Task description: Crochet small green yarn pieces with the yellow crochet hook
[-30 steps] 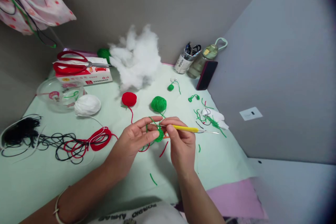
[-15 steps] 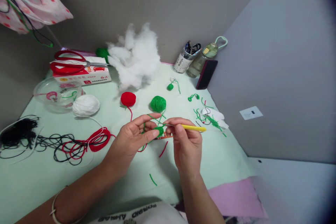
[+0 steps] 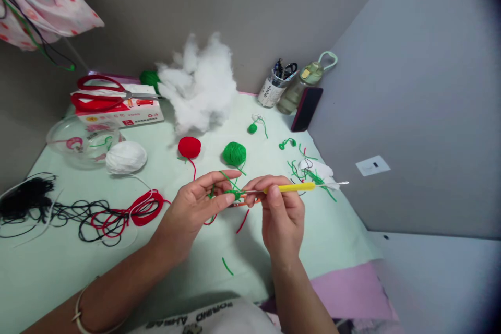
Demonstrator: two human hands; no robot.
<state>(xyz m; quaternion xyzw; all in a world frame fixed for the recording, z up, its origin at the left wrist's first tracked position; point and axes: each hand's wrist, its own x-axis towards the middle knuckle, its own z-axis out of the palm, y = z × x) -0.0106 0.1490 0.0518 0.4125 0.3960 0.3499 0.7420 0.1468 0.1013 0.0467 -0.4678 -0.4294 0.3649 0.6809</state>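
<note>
My left hand pinches a small green crochet piece between thumb and fingers, with green yarn running over its raised index finger. My right hand grips a crochet hook by its yellow handle. One metal end of the hook meets the green piece; the other points out to the right. Just beyond my hands lies a green yarn ball, its strand leading toward my left hand. Partly hidden behind my fingers is an orange item on the table.
Around the cloth are a red yarn ball, a white yarn ball, tangled red cord, white stuffing, red-handled scissors on a box, and yarn scraps. A pen cup, bottle and phone stand at the back right.
The hook in my right hand has turned nearly level, and its right metal end now shows clearly. My right hand has shifted slightly right; my left keeps its hold on the green piece.
</note>
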